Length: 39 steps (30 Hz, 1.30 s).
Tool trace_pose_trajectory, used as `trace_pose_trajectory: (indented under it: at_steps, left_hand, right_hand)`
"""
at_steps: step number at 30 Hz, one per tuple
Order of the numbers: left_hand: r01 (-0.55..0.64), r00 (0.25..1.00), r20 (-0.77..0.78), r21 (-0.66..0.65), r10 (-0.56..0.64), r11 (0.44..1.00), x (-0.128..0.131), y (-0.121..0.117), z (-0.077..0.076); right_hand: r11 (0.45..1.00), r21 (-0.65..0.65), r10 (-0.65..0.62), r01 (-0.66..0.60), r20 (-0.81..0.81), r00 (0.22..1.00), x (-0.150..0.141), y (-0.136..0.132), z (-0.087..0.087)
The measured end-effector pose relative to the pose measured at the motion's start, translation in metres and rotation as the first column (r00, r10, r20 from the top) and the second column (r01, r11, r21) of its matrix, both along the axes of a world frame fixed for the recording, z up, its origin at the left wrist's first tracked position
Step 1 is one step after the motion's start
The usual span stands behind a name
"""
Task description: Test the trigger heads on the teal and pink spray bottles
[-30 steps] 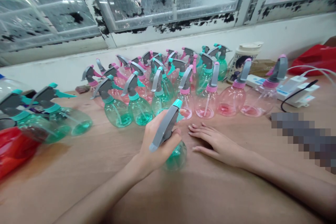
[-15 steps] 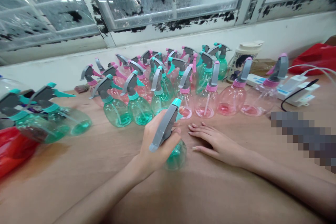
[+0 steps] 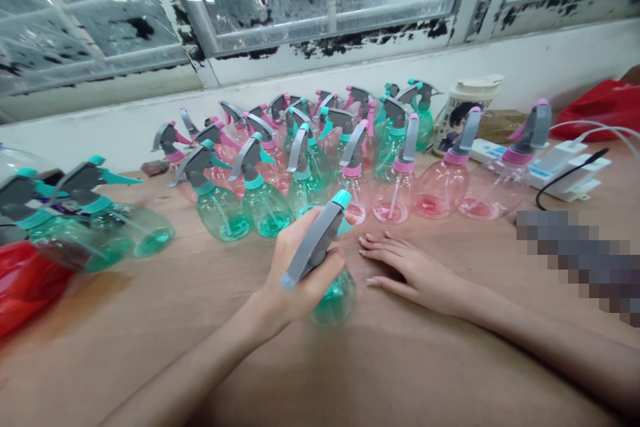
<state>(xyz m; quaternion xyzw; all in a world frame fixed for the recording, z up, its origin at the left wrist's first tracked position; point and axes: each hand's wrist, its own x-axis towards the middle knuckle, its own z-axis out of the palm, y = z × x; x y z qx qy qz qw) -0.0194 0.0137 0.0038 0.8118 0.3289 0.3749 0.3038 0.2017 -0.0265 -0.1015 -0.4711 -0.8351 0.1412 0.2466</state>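
My left hand (image 3: 295, 267) is wrapped round the neck of a green spray bottle (image 3: 335, 300) with a grey head and a turquoise nozzle. Its base is at the tabletop in front of me, and my fingers hide its collar and most of the trigger. To its right, my right hand (image 3: 415, 273) lies flat on the wooden table (image 3: 425, 367), palm down, fingers stretched out and holding nothing. Just beyond the hands stand a green spray bottle (image 3: 267, 210) and a pink spray bottle (image 3: 393, 197), part of a front row of several.
Several more pink and green bottles crowd behind, towards the wall. Two green bottles (image 3: 155, 237) stand at left by a red plastic bag (image 3: 30, 287). On the right are a lidded cup (image 3: 463, 113), a power strip (image 3: 563, 177) with cables and another red bag (image 3: 600, 110).
The spray head in my left hand has tilted slightly, its nozzle moving a little to the right. My right hand has stayed in place.
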Motion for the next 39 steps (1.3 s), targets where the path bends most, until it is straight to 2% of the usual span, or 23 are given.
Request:
trace_pose_trajectory:
  at_steps: [5, 24, 39]
  left_hand:
    - [0.01, 1.0, 0.004, 0.004, -0.01, 1.0, -0.001, 0.0023, 0.0019]
    - [0.005, 0.999, 0.048, -0.007, -0.005, 1.0, 0.0006, 0.0007, -0.0063]
    - [-0.013, 0.999, 0.049, -0.01, 0.014, 1.0, 0.0018, -0.0025, -0.0044]
  right_hand:
    - [1.0, 0.01, -0.003, 0.003, -0.008, 1.0, -0.0002, -0.0002, -0.0002]
    - [1.0, 0.007, -0.002, 0.002, 0.005, 1.0, -0.0002, -0.0006, 0.001]
    - [1.0, -0.003, -0.005, 0.005, 0.008, 1.0, 0.0006, -0.0004, 0.0]
